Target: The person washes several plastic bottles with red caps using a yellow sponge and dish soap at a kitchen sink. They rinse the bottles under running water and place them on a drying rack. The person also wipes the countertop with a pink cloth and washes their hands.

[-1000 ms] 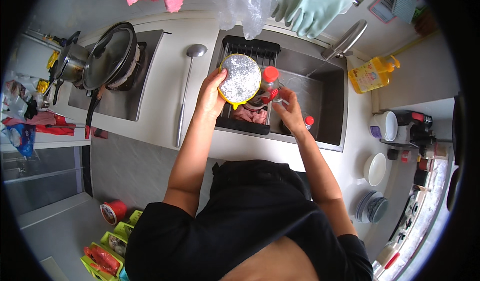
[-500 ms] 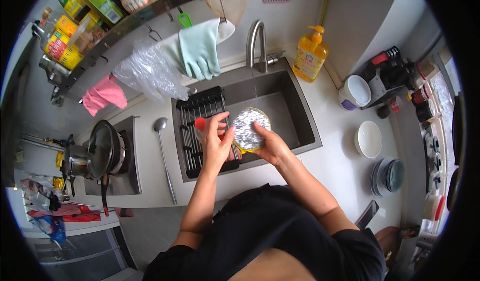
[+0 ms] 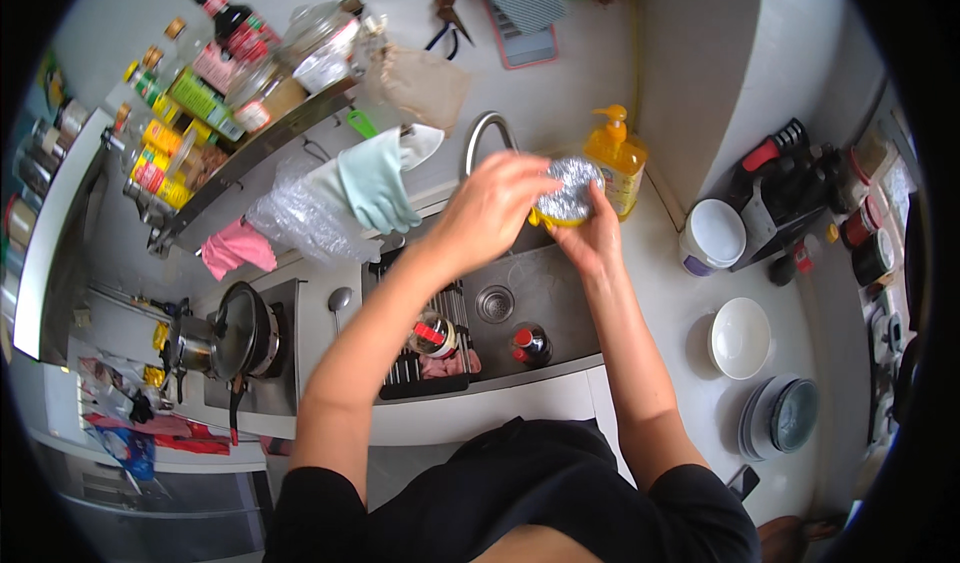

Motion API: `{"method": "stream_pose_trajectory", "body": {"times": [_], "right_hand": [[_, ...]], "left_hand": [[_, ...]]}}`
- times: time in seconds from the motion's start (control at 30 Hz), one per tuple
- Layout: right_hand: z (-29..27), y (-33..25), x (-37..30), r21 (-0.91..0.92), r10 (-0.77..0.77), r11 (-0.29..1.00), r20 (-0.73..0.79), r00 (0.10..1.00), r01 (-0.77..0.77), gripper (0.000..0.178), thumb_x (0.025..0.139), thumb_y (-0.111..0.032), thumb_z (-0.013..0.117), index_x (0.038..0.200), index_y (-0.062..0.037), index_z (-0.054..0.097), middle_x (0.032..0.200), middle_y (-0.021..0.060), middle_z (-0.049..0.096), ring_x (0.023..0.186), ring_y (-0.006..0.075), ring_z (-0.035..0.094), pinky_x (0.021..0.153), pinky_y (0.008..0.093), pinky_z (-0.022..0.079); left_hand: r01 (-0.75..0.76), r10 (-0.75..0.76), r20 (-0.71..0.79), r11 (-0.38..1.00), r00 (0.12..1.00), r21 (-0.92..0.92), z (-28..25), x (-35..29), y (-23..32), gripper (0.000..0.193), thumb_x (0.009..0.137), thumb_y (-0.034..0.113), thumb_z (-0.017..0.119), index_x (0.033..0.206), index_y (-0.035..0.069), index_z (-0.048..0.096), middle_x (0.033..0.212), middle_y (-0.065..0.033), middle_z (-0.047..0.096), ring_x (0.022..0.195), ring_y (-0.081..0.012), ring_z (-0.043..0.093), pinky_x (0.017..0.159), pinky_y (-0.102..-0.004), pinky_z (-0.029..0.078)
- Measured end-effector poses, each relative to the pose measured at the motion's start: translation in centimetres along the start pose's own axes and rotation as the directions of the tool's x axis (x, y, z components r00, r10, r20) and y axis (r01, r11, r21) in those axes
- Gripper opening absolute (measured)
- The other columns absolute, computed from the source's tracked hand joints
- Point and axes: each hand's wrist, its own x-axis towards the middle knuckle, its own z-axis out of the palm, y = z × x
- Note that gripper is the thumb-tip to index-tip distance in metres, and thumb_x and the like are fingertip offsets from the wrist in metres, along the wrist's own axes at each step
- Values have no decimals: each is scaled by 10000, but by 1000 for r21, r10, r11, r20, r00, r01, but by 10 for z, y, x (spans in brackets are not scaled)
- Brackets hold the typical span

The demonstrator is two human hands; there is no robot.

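So my right hand has a grip on this round silver disc with the yellow rim, up over the sink just in front of the soap bottle. My left hand is at the other edge, but it's blurry, so I can't tell if those fingers are grasping it or just over it.

Container roundup: the pump bottle has yellow soap in it. In the sink there's a dark bottle with a red cap, can't tell if that's dark glass or dark contents. Beside it, the drying rack holds a jar with red on it, plus something pink. Over on the right counter: white tub, white bowl, and a stack of grey bowls sitting one inside another.
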Motion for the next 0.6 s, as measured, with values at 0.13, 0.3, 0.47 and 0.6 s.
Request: {"method": "stream_pose_trajectory", "body": {"times": [0.13,0.3,0.47,0.6], "right_hand": [[1,-18,48,160,-111,981,24,994,106,355,953,-318,417,1236,-109,465,1246,69,532,1183,248,488,993,487,375],[5,-17,94,301,-137,942,-58,989,148,364,966,-309,371,1255,-106,457,1247,68,532,1158,250,502,973,477,393],[-10,-31,122,386,-146,915,46,988,117,358,945,-243,386,1264,-87,422,1238,78,520,1155,241,502,968,448,406],[-12,-34,127,451,-97,891,72,993,54,348,920,-180,390,1249,-72,424,1252,107,513,1170,263,496,994,455,397]], "left_hand": [[-105,71,228,985,971,136,33,117,-29,253,813,49,565,1046,78,659,1073,-161,632,1055,-338,559,916,-419,447],[-243,63,509,923,859,297,83,192,-74,405,801,17,549,1196,93,588,1193,-139,590,1112,-312,546,937,-388,440],[-74,-187,688,941,701,331,120,214,-67,431,815,8,534,1234,102,564,1178,-126,603,1031,-294,597,886,-349,470],[-116,-186,757,938,626,327,127,230,-69,360,805,41,601,1164,60,606,1037,-123,663,877,-262,650,768,-320,506]]}}
